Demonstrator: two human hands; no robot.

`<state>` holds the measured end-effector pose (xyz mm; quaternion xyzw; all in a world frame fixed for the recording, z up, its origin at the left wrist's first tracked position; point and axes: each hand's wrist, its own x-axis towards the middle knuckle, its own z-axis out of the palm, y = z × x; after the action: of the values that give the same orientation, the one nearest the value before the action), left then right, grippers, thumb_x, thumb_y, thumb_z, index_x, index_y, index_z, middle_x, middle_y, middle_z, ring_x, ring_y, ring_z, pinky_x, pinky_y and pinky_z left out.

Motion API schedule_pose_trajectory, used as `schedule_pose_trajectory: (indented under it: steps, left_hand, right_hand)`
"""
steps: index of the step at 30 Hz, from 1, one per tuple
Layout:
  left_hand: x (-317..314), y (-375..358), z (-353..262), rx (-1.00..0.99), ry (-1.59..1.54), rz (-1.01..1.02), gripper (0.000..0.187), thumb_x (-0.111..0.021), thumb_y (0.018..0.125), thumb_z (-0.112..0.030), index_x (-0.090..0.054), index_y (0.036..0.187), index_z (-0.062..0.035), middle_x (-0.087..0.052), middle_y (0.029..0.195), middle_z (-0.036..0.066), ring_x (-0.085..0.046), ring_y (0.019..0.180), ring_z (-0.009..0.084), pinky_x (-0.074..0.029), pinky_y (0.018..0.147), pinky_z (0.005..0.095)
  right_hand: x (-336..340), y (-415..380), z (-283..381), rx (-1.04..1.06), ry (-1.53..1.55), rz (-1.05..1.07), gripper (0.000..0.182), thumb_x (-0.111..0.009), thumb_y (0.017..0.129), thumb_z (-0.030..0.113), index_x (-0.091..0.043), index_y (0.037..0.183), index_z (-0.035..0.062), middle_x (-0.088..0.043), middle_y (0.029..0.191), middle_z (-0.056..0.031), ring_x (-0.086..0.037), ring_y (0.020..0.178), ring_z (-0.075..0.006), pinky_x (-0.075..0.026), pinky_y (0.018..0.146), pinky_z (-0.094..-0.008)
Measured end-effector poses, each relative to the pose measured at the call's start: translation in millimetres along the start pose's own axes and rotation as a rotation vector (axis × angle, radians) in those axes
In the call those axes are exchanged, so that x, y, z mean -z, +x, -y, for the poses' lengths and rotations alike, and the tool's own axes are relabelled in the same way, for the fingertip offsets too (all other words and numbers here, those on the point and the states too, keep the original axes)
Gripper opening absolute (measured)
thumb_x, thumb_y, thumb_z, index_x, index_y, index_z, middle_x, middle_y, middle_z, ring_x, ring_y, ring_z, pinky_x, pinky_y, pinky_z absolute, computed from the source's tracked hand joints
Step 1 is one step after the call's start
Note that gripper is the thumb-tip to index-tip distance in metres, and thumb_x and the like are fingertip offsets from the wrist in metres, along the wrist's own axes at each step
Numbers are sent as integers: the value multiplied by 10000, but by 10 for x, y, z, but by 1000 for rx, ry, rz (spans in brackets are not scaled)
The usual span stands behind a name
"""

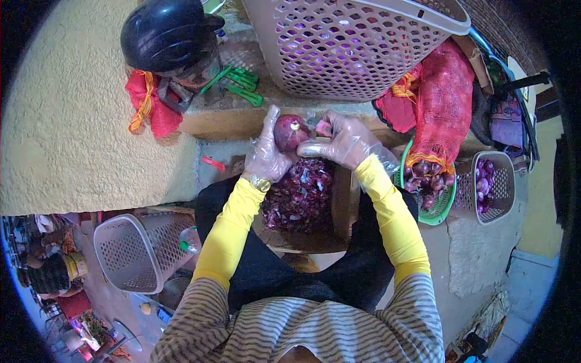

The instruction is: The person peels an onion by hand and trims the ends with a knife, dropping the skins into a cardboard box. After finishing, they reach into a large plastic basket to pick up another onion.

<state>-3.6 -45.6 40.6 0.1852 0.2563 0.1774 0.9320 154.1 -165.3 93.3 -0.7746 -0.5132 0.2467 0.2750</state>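
Observation:
My left hand [269, 149], in a clear plastic glove, is closed round a red onion [291, 132] held up in front of me. At the onion's right side, my gloved right hand [345, 142] is closed, its thumb pointing at the onion. Between its fingers shows a small pink-handled tool [324, 127]; its working end is too blurred to make out. Below both hands, a cardboard box [342, 202] stands between my legs, with a heap of purple onion skins [299, 193] inside.
A large perforated basket [363, 66] stands on the ledge ahead, beside a black helmet [163, 36] and green clips [242, 81]. On the right are a red mesh sack [445, 97], a green basket [440, 212] of onions and a grey basket [505, 202]. Another basket [130, 254] lies left.

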Motion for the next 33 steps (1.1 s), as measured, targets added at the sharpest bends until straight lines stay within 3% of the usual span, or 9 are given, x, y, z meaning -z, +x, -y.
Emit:
schedule_pose_trajectory:
  steps: [4, 9, 19, 21, 24, 28, 30, 31, 33]
  left_hand:
    - [100, -3, -29, 57, 100, -6, 584, -548, 991, -593, -643, 1182, -50, -706, 1044, 94, -682, 915, 220, -588, 856, 424]
    - [-28, -108, -37, 86, 146, -2, 527, -554, 1013, -528, -643, 1205, -46, -715, 1138, 116, -699, 998, 230, -590, 890, 422]
    - [226, -7, -21, 195, 63, 48, 649, -539, 994, -597, -580, 1332, -44, -684, 1236, 140, -694, 1085, 257, -569, 982, 425]
    - [683, 290, 182, -69, 380, 1, 732, -520, 943, -703, -633, 1231, -40, -715, 1160, 145, -709, 1023, 268, -583, 931, 451]
    - [20, -133, -51, 171, 128, 28, 763, -511, 939, -715, -624, 1249, -28, -713, 1173, 138, -696, 1053, 246, -549, 996, 444]
    - [-131, -282, -44, -67, 347, 65, 757, -478, 961, -710, -627, 1248, -25, -713, 1180, 124, -682, 1074, 221, -505, 1064, 415]
    - [73, -148, -129, 357, -64, 299, 645, -669, 967, -468, -513, 1396, -13, -693, 1223, 112, -653, 1128, 193, -455, 1124, 392]
    - [140, -134, -53, 358, -65, 299, 645, -669, 967, -468, -513, 1396, -13, -693, 1223, 112, -653, 1128, 193, -455, 1124, 392]
    - [219, -149, 116, -142, 245, 550, 624, -726, 943, -330, -479, 1439, -43, -677, 1249, 114, -643, 1155, 205, -464, 1117, 403]
  right_hand:
    - [-17, -21, 9, 48, -105, -24, 722, -872, 619, 683, -614, 892, 66, -681, 788, -152, -691, 733, -295, -547, 726, -391]
    - [-124, -12, -51, 165, -186, -126, 760, -832, 561, 762, -681, 917, 108, -734, 820, -131, -728, 775, -338, -571, 709, -451]
    - [-124, 0, 9, 194, -362, -76, 717, -721, 631, 836, -674, 858, 157, -714, 776, -153, -717, 754, -366, -550, 675, -501]
    - [-108, 6, 24, 219, -359, -35, 722, -699, 638, 847, -662, 838, 154, -716, 807, -135, -717, 780, -361, -548, 688, -504]
    - [-111, -6, 47, 224, -380, -51, 724, -694, 640, 845, -662, 835, 148, -716, 831, -123, -716, 799, -360, -547, 696, -503]
    - [-106, -15, 39, 219, -399, -42, 729, -698, 632, 843, -658, 827, 142, -715, 828, -122, -714, 784, -354, -549, 694, -498]
    - [-117, -19, 37, 249, -416, -62, 702, -704, 655, 821, -656, 808, 137, -714, 821, -115, -714, 775, -342, -550, 689, -493]
    - [-114, -25, 43, 248, -416, -61, 702, -704, 655, 821, -656, 808, 137, -714, 821, -115, -714, 775, -342, -550, 689, -493]
    - [-102, -38, 58, 292, -444, -81, 677, -697, 686, 805, -654, 790, 137, -710, 801, -108, -712, 763, -332, -551, 687, -488]
